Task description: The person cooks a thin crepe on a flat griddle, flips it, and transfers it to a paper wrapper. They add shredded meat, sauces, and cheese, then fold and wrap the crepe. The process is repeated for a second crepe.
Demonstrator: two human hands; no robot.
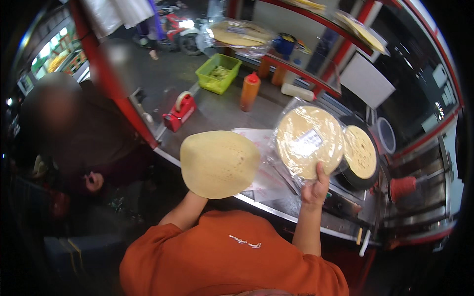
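Observation:
A round pale tortilla (219,165) is held up at the counter's front edge. My left forearm (185,212) runs up beneath it, and the tortilla hides the fingers of my left hand. To the right, my right hand (316,190) grips the lower edge of a clear plastic pack of tortillas (307,140), its thumb lying on top. The pack carries a white label and is tilted toward me. Just beyond it, another flatbread (361,152) with brown spots sits in a black pan (353,180). White paper sheets (261,185) lie on the counter between my hands.
On the metal counter (217,116) stand a red box-shaped item (180,112), a green basket (217,74) of chopped greens and an orange sauce bottle (250,92). More packed tortillas (239,33) lie at the back. A person (74,128) is at the left, beyond a red post (116,84).

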